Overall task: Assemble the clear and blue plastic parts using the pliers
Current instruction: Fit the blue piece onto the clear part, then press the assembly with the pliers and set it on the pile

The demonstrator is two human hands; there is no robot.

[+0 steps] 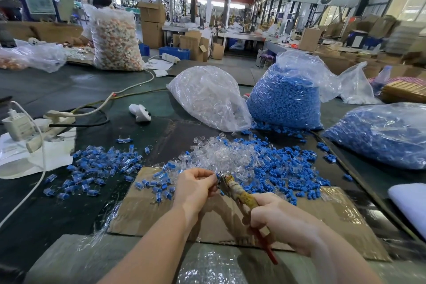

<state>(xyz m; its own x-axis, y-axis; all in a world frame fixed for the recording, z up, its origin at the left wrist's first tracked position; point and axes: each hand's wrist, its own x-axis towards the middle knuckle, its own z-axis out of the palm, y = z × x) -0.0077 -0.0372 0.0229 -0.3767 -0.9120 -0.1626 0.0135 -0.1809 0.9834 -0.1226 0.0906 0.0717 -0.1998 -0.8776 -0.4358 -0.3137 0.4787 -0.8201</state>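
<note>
My left hand (pixel 196 185) pinches a small clear and blue part (pixel 217 175) and holds it against the jaws of the pliers (pixel 239 193). My right hand (pixel 279 221) grips the pliers by their taped yellow and red handles. Just beyond the hands lies a mixed heap of loose clear parts (pixel 221 153) and blue parts (pixel 290 168). A spread of joined clear-and-blue pieces (pixel 101 168) covers the mat to the left.
A cardboard sheet (pixel 147 203) lies under my hands. Behind the heap stand a bag of clear parts (pixel 207 97) and bags of blue parts (pixel 285 101) (pixel 382 136). A power strip (pixel 57 120) and cables lie at left. A person (pixel 96 7) sits far left.
</note>
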